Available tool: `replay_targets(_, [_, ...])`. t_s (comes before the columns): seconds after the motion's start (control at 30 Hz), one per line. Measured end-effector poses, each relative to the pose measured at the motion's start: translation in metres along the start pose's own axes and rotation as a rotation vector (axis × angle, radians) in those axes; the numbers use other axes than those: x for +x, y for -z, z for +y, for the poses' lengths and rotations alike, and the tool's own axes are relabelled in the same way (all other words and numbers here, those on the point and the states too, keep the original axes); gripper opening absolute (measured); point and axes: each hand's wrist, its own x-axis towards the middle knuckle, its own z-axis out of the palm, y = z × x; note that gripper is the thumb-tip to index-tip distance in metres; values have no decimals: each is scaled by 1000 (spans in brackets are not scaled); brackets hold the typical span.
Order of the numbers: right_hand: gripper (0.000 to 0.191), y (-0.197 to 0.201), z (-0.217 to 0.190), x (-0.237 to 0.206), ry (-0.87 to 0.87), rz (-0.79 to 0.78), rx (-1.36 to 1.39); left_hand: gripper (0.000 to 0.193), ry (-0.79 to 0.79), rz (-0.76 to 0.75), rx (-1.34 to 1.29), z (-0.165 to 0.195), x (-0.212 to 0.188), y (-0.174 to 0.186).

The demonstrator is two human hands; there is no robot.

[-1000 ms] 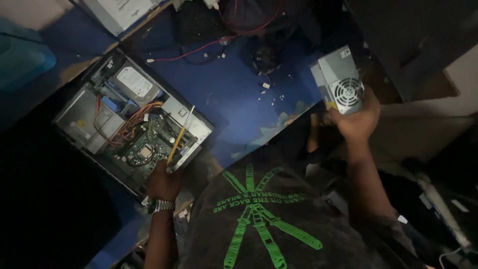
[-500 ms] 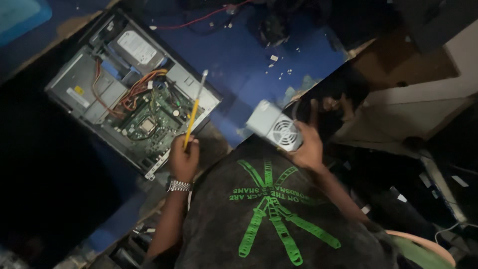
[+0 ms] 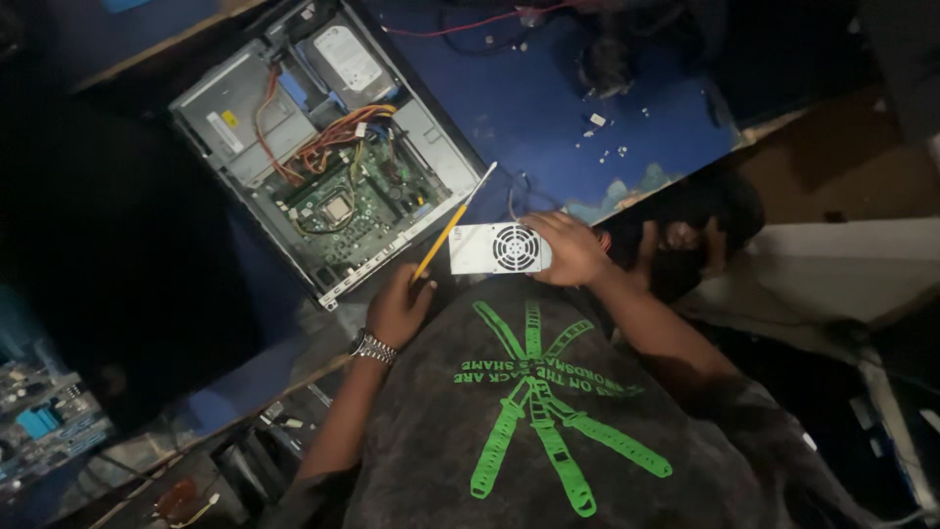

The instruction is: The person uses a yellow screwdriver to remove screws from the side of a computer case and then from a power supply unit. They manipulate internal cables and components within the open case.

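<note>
Left hand (image 3: 399,306) clenched around the yellow handle of a screwdriver (image 3: 452,226), metal shaft pointing up and away from the knuckles toward the open computer case (image 3: 323,147). Wristwatch (image 3: 373,347) with a metal band just below that hand, on the wrist.

Right hand (image 3: 570,249) grasping a grey power supply unit (image 3: 497,249) by its right end, fingers over the top edge, thumb side toward the body. Round fan grille facing the camera, just left of the fingers. Unit held off the counter, directly above the chest of the dark shirt (image 3: 548,411) with the green print, and between the two hands. Screwdriver handle just beside the unit's left end; contact between them cannot be confirmed.

Computer case lying on its side on the blue counter (image 3: 548,108), up and left of the left hand, side panel off. Green motherboard (image 3: 357,201) exposed inside, nearest the screwdriver tip. Orange cable bundle (image 3: 328,142) beyond the board, silver drive (image 3: 345,57) at the far end of the case.

Small loose screws (image 3: 607,137) scattered on the counter above the right hand, well apart from it. Red wire (image 3: 460,24) along the far edge of the counter. Another circuit board (image 3: 44,421) far left of the left hand, low in the view, partly in shadow.
</note>
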Motion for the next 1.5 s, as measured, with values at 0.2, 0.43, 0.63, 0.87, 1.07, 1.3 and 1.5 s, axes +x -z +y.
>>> replay_targets(0.2, [97, 0, 14, 23, -65, -111, 19, 25, 29, 13, -16, -4, 6, 3])
replay_targets(0.43, [102, 8, 15, 24, -211, -177, 203, 23, 60, -102, -110, 3, 20, 1])
replay_targets(0.63, [44, 6, 31, 9, -498, -12, 513, 22, -9, -170, -257, 7, 31, -2])
replay_targets(0.87, [25, -7, 23, -6, -460, 343, 537, 22, 35, -276, -252, 12, 39, -11])
replay_targets(1.07, [31, -14, 10, 2, -430, 462, 578, 21, -25, -294, -347, 4, 40, -22])
replay_targets(1.3, [19, -4, 17, 26, -486, 388, 877, 18, 4, -328, -416, -9, 35, -33])
replay_targets(1.5, [11, 13, 9, 21, -465, 672, 1025, 17, -7, -287, -432, -11, 31, -32])
